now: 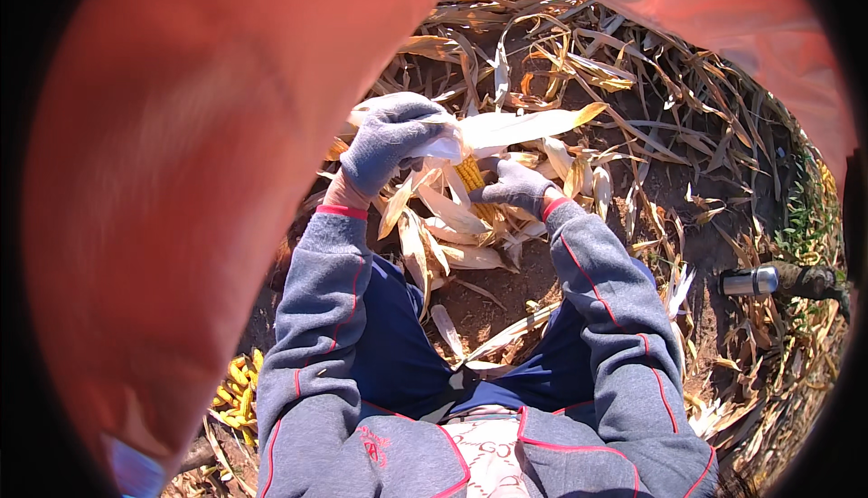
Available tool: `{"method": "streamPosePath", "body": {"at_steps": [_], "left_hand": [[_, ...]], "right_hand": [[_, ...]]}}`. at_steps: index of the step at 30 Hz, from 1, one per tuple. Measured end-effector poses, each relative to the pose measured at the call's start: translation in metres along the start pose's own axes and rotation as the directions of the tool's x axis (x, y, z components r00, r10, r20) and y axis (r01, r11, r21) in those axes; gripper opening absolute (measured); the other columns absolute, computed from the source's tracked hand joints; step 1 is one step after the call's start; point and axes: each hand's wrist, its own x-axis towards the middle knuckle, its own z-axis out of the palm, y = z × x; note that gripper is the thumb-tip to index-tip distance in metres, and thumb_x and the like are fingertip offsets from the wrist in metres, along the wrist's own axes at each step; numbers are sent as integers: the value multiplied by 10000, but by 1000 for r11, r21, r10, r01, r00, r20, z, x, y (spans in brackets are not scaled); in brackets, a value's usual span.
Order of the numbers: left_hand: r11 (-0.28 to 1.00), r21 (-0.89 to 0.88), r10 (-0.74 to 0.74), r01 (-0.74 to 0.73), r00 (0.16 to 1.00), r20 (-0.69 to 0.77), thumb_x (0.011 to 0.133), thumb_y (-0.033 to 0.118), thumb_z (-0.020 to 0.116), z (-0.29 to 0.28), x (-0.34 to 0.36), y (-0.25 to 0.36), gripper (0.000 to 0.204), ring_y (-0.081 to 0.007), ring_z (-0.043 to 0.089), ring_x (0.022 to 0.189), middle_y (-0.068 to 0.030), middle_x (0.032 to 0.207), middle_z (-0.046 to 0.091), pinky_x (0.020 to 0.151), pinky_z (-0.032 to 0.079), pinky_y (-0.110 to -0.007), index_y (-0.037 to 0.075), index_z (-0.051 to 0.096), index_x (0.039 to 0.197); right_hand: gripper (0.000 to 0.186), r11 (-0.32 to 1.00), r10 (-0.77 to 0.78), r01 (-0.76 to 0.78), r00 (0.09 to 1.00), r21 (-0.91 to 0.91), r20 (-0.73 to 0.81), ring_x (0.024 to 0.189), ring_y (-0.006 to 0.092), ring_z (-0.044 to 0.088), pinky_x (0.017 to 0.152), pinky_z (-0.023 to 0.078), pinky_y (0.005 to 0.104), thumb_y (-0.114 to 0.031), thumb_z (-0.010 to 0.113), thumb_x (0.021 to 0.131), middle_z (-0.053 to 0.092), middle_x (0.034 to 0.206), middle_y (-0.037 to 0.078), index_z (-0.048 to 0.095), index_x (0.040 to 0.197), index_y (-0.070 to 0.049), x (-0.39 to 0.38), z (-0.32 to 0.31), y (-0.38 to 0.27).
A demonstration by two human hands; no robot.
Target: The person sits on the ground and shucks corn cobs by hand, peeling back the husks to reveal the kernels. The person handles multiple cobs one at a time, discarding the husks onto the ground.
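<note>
My left hand (387,141), in a grey glove, is closed on pale husk (502,130) at the top of a partly peeled yellow corn cob (470,172). My right hand (514,186), also gloved, is closed around the side of that cob, a little lower and to the right. Loose and peeled husks (443,218) lie under and around the cob, hiding part of it.
Dry stalks and leaves (588,64) litter the brown soil (488,308). Several yellow cobs (239,394) lie in a pile at the lower left. A steel flask (749,282) lies at the right, near green weeds (800,208). Reddish sheeting (172,163) blocks the left and upper right view.
</note>
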Motion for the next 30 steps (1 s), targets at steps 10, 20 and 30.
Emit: {"method": "streamPosePath", "body": {"at_steps": [10, 20, 30], "left_hand": [[981, 61, 187, -184, 810, -556, 874, 308, 660, 6, 22, -17, 354, -119, 616, 672, -47, 846, 631, 634, 508, -240, 23, 603, 1076], [575, 812, -140, 100, 990, -22, 698, 618, 670, 34, 23, -46, 739, -313, 604, 1041, -178, 1116, 637, 894, 461, -375, 49, 617, 1166], [968, 71, -243, 239, 969, 49, 799, 274, 730, 64, 24, -53, 354, -144, 630, 779, -69, 864, 661, 688, 514, -271, -12, 644, 989]], "right_hand": [[450, 857, 184, 63, 889, 511, -419, 858, 162, 592, 723, 497, 304, -273, 728, 789, 627, 962, 94, 575, 1082, 33, 8, 12, -4], [292, 551, 68, 349, 887, 758, -458, 727, 143, 584, 622, 499, 272, -177, 658, 826, 599, 859, 64, 558, 1034, 2, -14, -7, -26], [514, 529, -69, 555, 782, 642, -620, 1079, 171, 522, 902, 446, 275, -108, 569, 875, 504, 1216, 119, 374, 1333, 19, -23, 10, -57]]}}
